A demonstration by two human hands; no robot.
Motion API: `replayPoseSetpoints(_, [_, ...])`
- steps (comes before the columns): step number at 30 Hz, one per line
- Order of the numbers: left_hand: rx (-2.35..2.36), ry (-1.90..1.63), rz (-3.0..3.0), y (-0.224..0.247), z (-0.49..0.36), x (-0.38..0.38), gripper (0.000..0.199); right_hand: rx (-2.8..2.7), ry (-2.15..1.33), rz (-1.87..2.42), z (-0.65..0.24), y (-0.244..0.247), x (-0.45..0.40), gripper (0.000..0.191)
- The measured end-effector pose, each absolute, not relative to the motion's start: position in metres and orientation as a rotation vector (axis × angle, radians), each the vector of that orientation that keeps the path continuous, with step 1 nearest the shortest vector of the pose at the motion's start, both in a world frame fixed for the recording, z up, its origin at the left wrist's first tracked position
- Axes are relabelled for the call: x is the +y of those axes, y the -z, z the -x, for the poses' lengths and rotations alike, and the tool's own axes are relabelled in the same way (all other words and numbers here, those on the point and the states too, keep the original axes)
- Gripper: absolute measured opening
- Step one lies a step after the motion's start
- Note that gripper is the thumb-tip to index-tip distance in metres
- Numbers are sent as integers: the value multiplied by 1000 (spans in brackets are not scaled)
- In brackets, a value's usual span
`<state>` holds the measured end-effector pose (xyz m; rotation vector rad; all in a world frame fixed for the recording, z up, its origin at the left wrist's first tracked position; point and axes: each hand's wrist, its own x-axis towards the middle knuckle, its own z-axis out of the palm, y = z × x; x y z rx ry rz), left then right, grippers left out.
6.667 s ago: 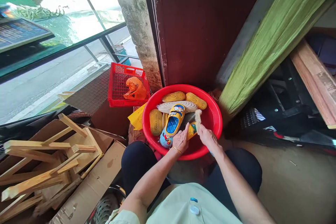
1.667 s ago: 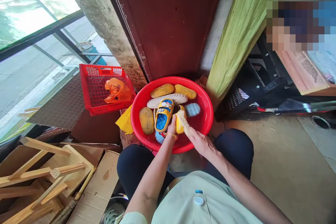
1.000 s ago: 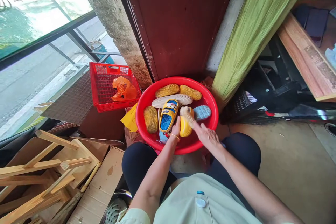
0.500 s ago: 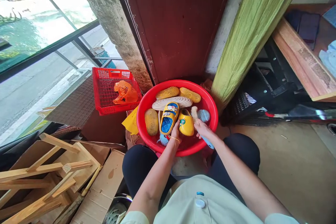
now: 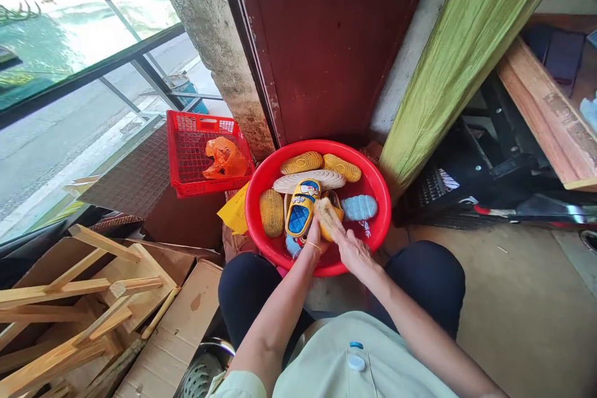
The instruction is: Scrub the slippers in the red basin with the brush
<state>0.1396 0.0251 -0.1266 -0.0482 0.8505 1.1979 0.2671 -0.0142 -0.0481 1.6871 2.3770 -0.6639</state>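
Over the red basin (image 5: 251, 199) my left hand (image 5: 313, 241) is closed at the inner edge of a yellow slipper (image 5: 303, 202) with a blue quilted insole and a cartoon on its strap. A second yellow slipper (image 5: 339, 208) lies right beside it, partly covered; whether the hand grips both, I cannot tell. My right hand (image 5: 354, 254) is wrapped round a scrub brush, its pale bristle head (image 5: 329, 219) lying over that second slipper. Around them in the basin, several slippers lie sole up, among them a cream one (image 5: 308, 181), mustard ones (image 5: 271, 212) and a light blue one (image 5: 359, 207).
A red plastic crate (image 5: 180, 155) with an orange bag (image 5: 224, 158) stands left of the basin. Wooden stool legs (image 5: 84, 289) and cardboard (image 5: 175, 323) lie at lower left. A dark red door (image 5: 326, 43) rises behind, with a green curtain (image 5: 448, 62) to its right.
My right hand has brought the brush leftward from beside the second yellow slipper onto it. The light blue slipper now shows more fully. My left hand keeps its hold, and the view has shifted slightly.
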Motion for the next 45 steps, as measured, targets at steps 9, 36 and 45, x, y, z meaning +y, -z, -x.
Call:
replayPoseSetpoints(9, [840,-1221,166,118,-135,22,56,2382,601,-1677,-258,42,2,64])
replayPoseSetpoints(36, [1111,-1330,-338,116,-133,12,57,2256,615,-1984,-303,60,44,61])
replayPoseSetpoints(45, [1349,-1389,-197,137,-127,21,12,2232,929,-1913,-304,72,60,61])
